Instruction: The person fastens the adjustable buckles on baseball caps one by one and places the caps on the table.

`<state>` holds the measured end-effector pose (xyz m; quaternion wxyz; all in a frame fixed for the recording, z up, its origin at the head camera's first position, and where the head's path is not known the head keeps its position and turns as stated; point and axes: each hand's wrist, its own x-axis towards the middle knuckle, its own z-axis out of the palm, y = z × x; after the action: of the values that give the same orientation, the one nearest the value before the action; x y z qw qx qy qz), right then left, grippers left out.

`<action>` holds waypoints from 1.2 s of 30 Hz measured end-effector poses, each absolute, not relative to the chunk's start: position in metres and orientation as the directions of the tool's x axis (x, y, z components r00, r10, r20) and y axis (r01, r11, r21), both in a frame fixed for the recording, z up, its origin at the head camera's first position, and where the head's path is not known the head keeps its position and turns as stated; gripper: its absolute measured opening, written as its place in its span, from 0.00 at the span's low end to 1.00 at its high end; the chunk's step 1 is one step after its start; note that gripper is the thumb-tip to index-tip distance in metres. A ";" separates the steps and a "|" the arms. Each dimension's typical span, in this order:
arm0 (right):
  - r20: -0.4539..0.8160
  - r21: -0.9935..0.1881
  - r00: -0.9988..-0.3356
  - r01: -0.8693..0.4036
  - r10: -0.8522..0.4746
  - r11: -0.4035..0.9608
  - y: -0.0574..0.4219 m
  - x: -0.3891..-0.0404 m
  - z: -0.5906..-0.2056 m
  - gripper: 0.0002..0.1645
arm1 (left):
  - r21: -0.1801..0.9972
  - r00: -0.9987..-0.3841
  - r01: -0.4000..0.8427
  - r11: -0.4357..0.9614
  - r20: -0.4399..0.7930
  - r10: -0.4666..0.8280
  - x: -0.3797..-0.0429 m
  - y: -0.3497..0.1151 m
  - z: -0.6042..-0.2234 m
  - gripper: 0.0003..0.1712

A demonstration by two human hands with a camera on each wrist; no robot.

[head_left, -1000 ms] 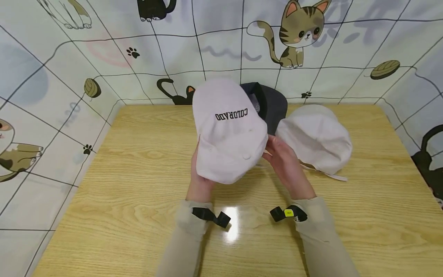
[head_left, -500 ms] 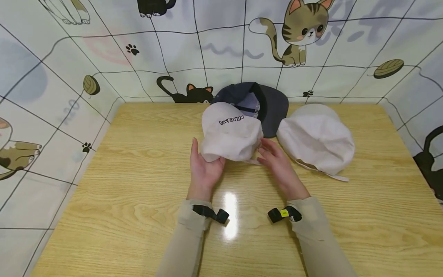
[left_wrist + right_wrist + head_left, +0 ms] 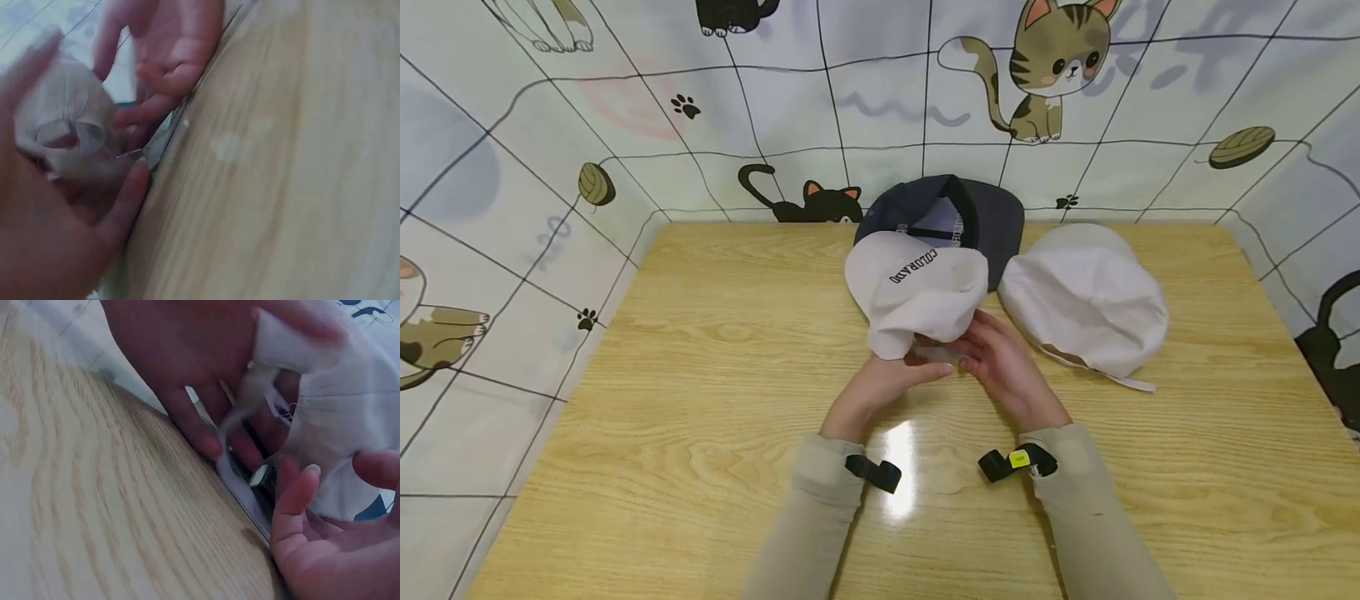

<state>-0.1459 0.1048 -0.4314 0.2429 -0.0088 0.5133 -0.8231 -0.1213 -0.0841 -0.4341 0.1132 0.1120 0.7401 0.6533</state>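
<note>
A white baseball cap with black COLORADO lettering is held just in front of a navy cap. My left hand holds its rear, fingers partly hidden by the cap and thumb pointing right. My right hand has curled fingers at the right rear edge, by the strap. In the left wrist view, the white cap's opening sits between both hands, blurred. From the right wrist, the strap shows low near the table, between the left fingers and the right thumb.
A second white cap lies to the right, its strap end on the wooden table. The navy cap leans against the cat-patterned backdrop at the back edge. Similar patterned cloth rises on both sides.
The white cap has come down and tipped forward, then shifted slightly right, uncovering the navy cap. My left hand has turned from palm-up beneath it to its rear; my right hand stays near its right edge.
</note>
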 end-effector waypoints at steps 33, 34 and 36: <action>-0.103 -0.991 -0.975 0.118 -0.198 -0.068 0.075 -0.135 -0.426 0.16 | 0.974 -0.998 0.028 -0.223 0.039 0.044 -0.134 -0.085 -0.447 0.16; -0.104 -0.986 -0.974 0.128 -0.203 -0.110 0.076 -0.135 -0.426 0.15 | 0.979 -0.998 0.028 -0.204 0.037 0.041 -0.134 -0.085 -0.447 0.17; -0.112 -0.973 -0.972 0.149 -0.206 -0.177 0.077 -0.135 -0.424 0.16 | 0.989 -0.997 0.037 -0.144 0.045 0.057 -0.132 -0.084 -0.439 0.18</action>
<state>-0.1345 0.0770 -0.4242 0.1160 -0.0227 0.6309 -0.7668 -0.1315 -0.0840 -0.4390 0.0067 0.0357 0.6543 0.7554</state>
